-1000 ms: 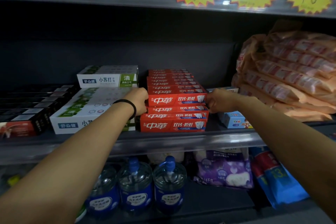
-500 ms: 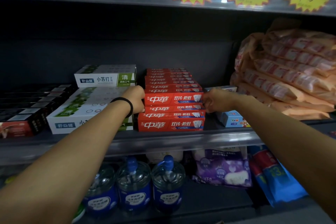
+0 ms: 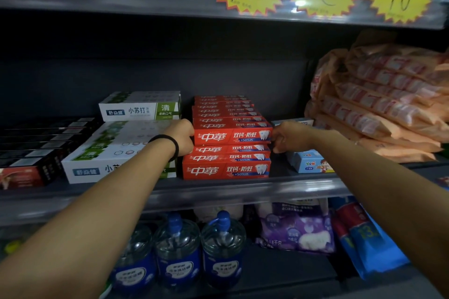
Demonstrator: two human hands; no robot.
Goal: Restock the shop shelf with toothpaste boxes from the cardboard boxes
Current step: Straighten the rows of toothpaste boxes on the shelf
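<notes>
Left hand [image 3: 182, 138]: curled against the left end of the top red toothpaste box [image 3: 232, 136].
Right hand [image 3: 289, 139]: fingers pinching its right end.
Shelf [image 3: 218, 189]: red stack beneath.

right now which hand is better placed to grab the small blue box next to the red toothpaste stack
Right. The right hand is at the right end of the red toothpaste stack, just above the small blue box. The left hand sits at the stack's far end.
</notes>
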